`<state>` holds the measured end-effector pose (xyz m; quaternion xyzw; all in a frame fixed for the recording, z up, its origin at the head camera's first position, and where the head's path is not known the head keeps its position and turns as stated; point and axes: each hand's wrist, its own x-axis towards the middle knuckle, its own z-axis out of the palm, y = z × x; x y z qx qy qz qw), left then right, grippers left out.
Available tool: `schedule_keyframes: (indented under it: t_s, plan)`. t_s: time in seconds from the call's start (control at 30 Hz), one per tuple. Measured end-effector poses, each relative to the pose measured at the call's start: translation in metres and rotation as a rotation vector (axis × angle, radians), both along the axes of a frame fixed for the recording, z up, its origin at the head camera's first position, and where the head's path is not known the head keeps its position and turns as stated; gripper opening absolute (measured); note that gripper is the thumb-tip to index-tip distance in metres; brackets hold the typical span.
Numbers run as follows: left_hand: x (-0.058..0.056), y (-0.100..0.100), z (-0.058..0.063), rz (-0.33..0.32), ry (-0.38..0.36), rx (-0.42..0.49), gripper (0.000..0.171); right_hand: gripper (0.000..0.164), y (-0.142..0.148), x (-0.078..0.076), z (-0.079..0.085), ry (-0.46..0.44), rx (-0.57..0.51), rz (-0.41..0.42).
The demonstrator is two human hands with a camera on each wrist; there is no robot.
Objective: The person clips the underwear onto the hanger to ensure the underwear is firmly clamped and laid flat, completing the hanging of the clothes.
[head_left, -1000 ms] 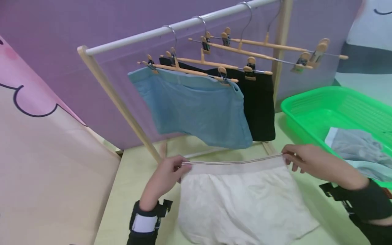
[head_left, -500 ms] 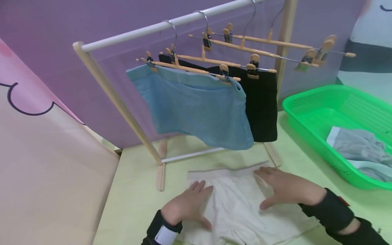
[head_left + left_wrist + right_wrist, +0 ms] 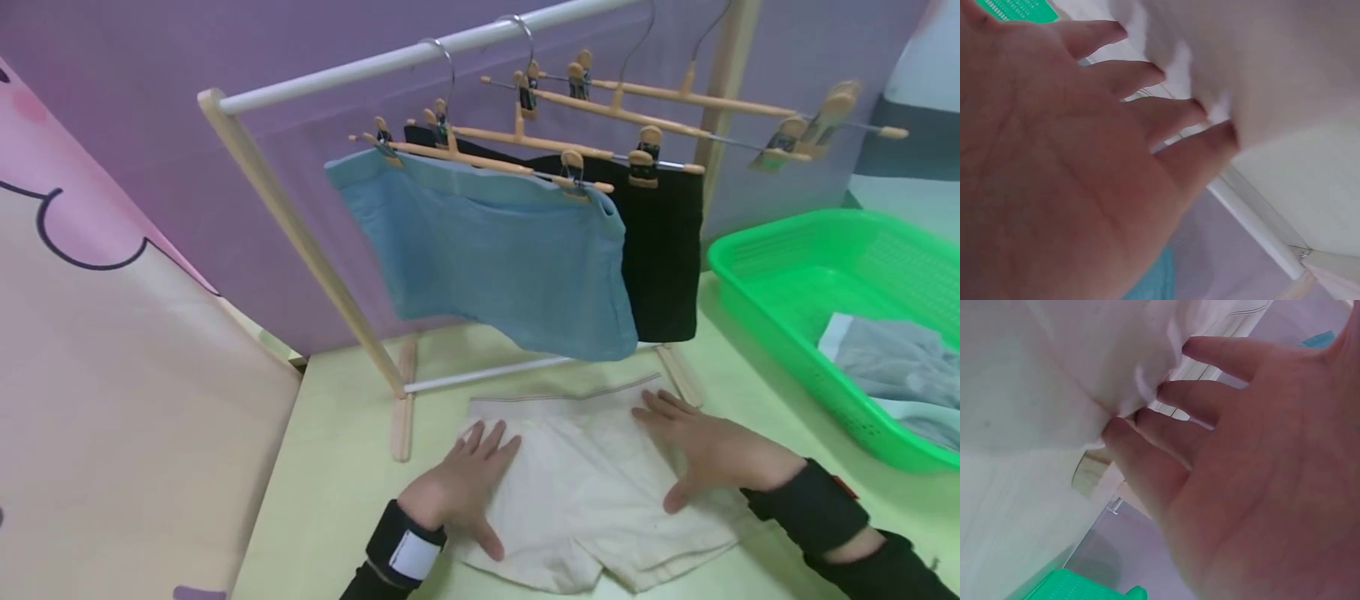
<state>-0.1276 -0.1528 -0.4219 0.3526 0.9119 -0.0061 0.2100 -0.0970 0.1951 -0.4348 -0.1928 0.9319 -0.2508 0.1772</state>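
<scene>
A pair of cream shorts (image 3: 577,467) lies spread on the pale yellow table, its waistband toward the rack and its leg openings toward me. My left hand (image 3: 465,483) rests with spread fingers on the left side of the shorts. On their right side lies my right hand (image 3: 701,446), fingers also spread. In both wrist views the fingertips touch the cloth, and neither palm holds anything. Blue shorts (image 3: 495,254) and, behind them, black shorts (image 3: 663,250) hang from clip hangers just beyond the cream pair.
A wooden rack with a white rail (image 3: 405,58) stands over the table's back. Two bare clip hangers (image 3: 660,121) hang at its right. The green basket (image 3: 795,379) at right holds grey shorts (image 3: 892,358). A pale panel (image 3: 135,417) borders the left.
Both hands let go of the waistband they were pinching, and the cream shorts came down onto the table. The hands now lie flat on them, and the legs have been smoothed out.
</scene>
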Motion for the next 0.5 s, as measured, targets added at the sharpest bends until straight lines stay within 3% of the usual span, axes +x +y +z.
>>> schedule_keyframes:
  t_s: [0.17, 0.3, 0.5]
  plan:
    - [0.0071, 0.0009, -0.0022, -0.020, 0.028, -0.043, 0.137, 0.121, -0.0025, 0.0006, -0.0014, -0.065, 0.013, -0.029]
    - [0.0103, 0.0025, -0.0037, -0.013, 0.040, -0.047, 0.138, 0.120, -0.0043, 0.0010, -0.0005, -0.068, 0.047, -0.032]
    - [0.0069, 0.0026, -0.0002, -0.015, 0.032, -0.030, 0.133, 0.120, -0.0048, 0.0010, 0.0012, -0.061, 0.048, -0.040]
